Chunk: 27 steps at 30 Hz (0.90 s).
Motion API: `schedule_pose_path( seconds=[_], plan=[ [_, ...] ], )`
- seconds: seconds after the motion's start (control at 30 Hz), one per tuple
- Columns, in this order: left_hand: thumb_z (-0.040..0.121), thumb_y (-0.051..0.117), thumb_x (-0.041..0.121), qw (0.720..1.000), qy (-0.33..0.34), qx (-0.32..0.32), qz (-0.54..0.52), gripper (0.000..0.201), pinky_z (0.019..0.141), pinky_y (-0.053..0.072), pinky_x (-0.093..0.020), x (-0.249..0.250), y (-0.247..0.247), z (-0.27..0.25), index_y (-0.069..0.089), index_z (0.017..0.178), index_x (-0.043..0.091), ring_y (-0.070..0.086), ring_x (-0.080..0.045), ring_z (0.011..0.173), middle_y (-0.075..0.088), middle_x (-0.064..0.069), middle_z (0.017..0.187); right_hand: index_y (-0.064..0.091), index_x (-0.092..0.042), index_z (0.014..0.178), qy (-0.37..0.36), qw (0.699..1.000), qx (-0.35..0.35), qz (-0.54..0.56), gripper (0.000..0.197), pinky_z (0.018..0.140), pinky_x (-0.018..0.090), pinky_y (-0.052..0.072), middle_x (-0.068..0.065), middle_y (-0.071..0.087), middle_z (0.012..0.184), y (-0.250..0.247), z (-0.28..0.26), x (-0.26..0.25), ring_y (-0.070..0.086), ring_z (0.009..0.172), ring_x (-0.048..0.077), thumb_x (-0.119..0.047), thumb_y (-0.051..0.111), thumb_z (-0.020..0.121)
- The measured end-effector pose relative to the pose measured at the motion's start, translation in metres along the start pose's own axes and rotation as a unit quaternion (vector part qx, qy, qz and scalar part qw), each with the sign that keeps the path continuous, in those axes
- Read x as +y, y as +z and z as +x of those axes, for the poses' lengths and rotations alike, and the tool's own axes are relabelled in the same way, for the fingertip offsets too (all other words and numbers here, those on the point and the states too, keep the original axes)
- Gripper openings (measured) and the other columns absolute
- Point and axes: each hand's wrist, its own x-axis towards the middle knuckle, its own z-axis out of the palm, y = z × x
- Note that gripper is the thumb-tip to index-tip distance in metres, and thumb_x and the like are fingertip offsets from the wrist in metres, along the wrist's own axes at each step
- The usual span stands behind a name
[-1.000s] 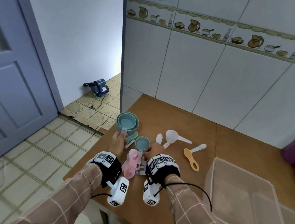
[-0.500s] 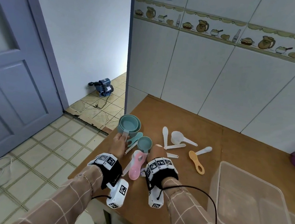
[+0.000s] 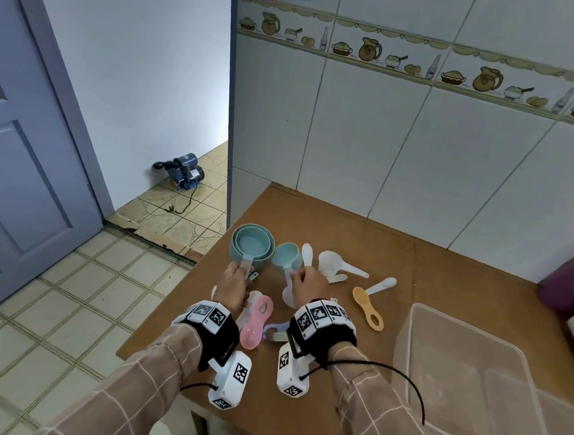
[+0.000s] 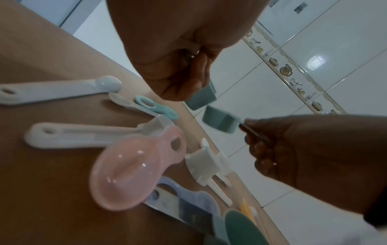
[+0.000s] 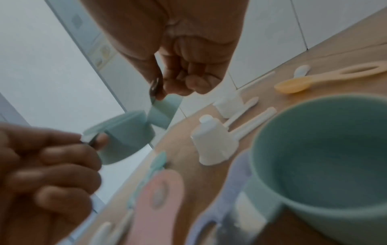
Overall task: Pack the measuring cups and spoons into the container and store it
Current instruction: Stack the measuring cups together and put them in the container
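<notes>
My left hand (image 3: 236, 278) grips the handle of two nested teal cups (image 3: 252, 245) near the table's left edge. My right hand (image 3: 308, 280) pinches the handle of a smaller teal cup (image 3: 286, 255) right beside them. In the left wrist view both loads hang above the wooden table (image 4: 41, 58): the nested cups (image 4: 201, 97) and the small cup (image 4: 220, 122). A pink spoon (image 3: 256, 321), an orange spoon (image 3: 368, 306), a white cup (image 3: 330, 260) and white spoons (image 3: 381, 285) lie on the table. The clear container (image 3: 475, 335) stands open at the right. Another teal cup (image 5: 324, 149) sits under my right wrist.
A purple object (image 3: 568, 284) stands at the far right by the tiled wall (image 3: 420, 159). The table's left edge (image 3: 169, 297) drops to a tiled floor, where a blue pump (image 3: 182, 174) sits beside a grey-blue door (image 3: 25, 162).
My right hand has carried the small teal cup up and back, close beside the nested cups. The left hand has kept its hold on the nested cups' handle.
</notes>
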Motion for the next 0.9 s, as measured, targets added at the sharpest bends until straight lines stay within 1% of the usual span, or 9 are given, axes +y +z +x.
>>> schedule_pose_path(
  seconds=[0.13, 0.3, 0.4, 0.47, 0.53, 0.63, 0.7, 0.83, 0.9],
  plan=[
    [0.095, 0.035, 0.021, 1.000, -0.006, -0.006, -0.027, 0.022, 0.047, 0.025, -0.026, -0.002, 0.019, -0.002, 0.052, 0.080, 0.020, 0.032, -0.017, 0.049, 0.040, -0.001, 0.060, 0.064, 0.000, 0.103, -0.020, 0.994, 0.041, 0.103, 0.030, 0.071, 0.024, 0.034, 0.015, 0.068, 0.104, -0.017, -0.005, -0.011, 0.061, 0.098, 0.028, -0.025, 0.049, 0.096],
    [0.099, 0.036, 0.024, 0.997, -0.003, -0.053, -0.053, 0.024, 0.043, 0.027, -0.022, 0.004, 0.041, -0.017, 0.050, 0.081, 0.019, 0.034, -0.012, 0.045, 0.040, 0.004, 0.053, 0.066, 0.000, 0.099, -0.030, 0.988, 0.025, 0.149, 0.028, 0.071, 0.022, 0.035, 0.014, 0.069, 0.097, -0.019, -0.012, -0.016, 0.056, 0.083, 0.020, -0.024, 0.052, 0.095],
    [0.099, 0.033, 0.030, 0.997, -0.011, -0.052, -0.064, 0.028, 0.062, 0.044, -0.031, 0.002, 0.049, -0.016, 0.055, 0.088, 0.017, 0.052, -0.019, 0.061, 0.058, -0.004, 0.067, 0.067, -0.006, 0.086, -0.022, 0.988, 0.012, 0.154, 0.024, 0.071, 0.029, 0.044, 0.010, 0.066, 0.083, -0.014, -0.012, -0.011, 0.056, 0.076, 0.019, -0.025, 0.054, 0.093],
    [0.094, 0.029, 0.046, 0.995, -0.024, -0.064, -0.078, 0.044, 0.074, 0.046, -0.038, -0.006, 0.050, -0.010, 0.063, 0.095, 0.018, 0.059, -0.026, 0.075, 0.066, -0.012, 0.082, 0.059, -0.016, 0.067, -0.017, 0.987, -0.001, 0.159, 0.027, 0.075, 0.039, 0.055, 0.008, 0.065, 0.075, -0.011, -0.012, -0.008, 0.061, 0.072, 0.026, -0.025, 0.056, 0.092],
    [0.090, 0.026, 0.058, 0.991, -0.037, -0.088, -0.094, 0.057, 0.069, 0.047, -0.033, -0.008, 0.052, -0.010, 0.066, 0.102, 0.018, 0.060, -0.025, 0.072, 0.066, -0.013, 0.083, 0.054, -0.023, 0.058, -0.012, 0.988, -0.019, 0.150, 0.032, 0.078, 0.045, 0.057, 0.010, 0.066, 0.073, -0.009, -0.010, -0.004, 0.066, 0.074, 0.034, -0.025, 0.058, 0.090],
    [0.100, 0.022, 0.040, 0.993, -0.006, -0.094, -0.072, 0.047, 0.044, 0.042, -0.017, -0.002, 0.054, -0.022, 0.056, 0.112, 0.010, 0.051, -0.012, 0.058, 0.057, -0.003, 0.075, 0.058, -0.022, 0.051, -0.007, 0.988, -0.044, 0.145, 0.032, 0.078, 0.053, 0.056, 0.015, 0.070, 0.073, 0.001, 0.001, 0.011, 0.069, 0.077, 0.037, -0.031, 0.062, 0.082],
    [0.102, 0.024, 0.031, 0.993, 0.002, -0.103, -0.064, 0.034, 0.037, 0.039, -0.013, -0.002, 0.056, -0.028, 0.050, 0.113, 0.012, 0.047, -0.011, 0.055, 0.052, -0.003, 0.074, 0.064, -0.021, 0.052, 0.001, 0.986, -0.054, 0.155, 0.029, 0.075, 0.054, 0.057, 0.014, 0.072, 0.071, 0.010, 0.014, 0.024, 0.070, 0.072, 0.036, -0.041, 0.066, 0.072],
    [0.101, 0.028, 0.032, 0.994, 0.000, -0.097, -0.044, 0.029, 0.045, 0.041, -0.019, -0.007, 0.056, -0.025, 0.048, 0.111, 0.013, 0.050, -0.014, 0.058, 0.054, -0.012, 0.084, 0.058, -0.016, 0.056, 0.014, 0.990, -0.061, 0.127, 0.035, 0.070, 0.044, 0.060, 0.012, 0.073, 0.068, -0.012, -0.008, 0.008, 0.071, 0.065, 0.031, -0.043, 0.071, 0.074],
    [0.100, 0.031, 0.035, 0.995, 0.002, -0.090, -0.031, 0.031, 0.051, 0.041, -0.023, -0.009, 0.054, -0.024, 0.051, 0.109, 0.013, 0.052, -0.017, 0.059, 0.058, -0.010, 0.082, 0.058, -0.015, 0.063, 0.021, 0.989, -0.059, 0.135, 0.032, 0.058, 0.033, 0.058, 0.008, 0.068, 0.063, -0.024, -0.015, 0.002, 0.064, 0.053, 0.023, -0.039, 0.063, 0.084]
  ],
)
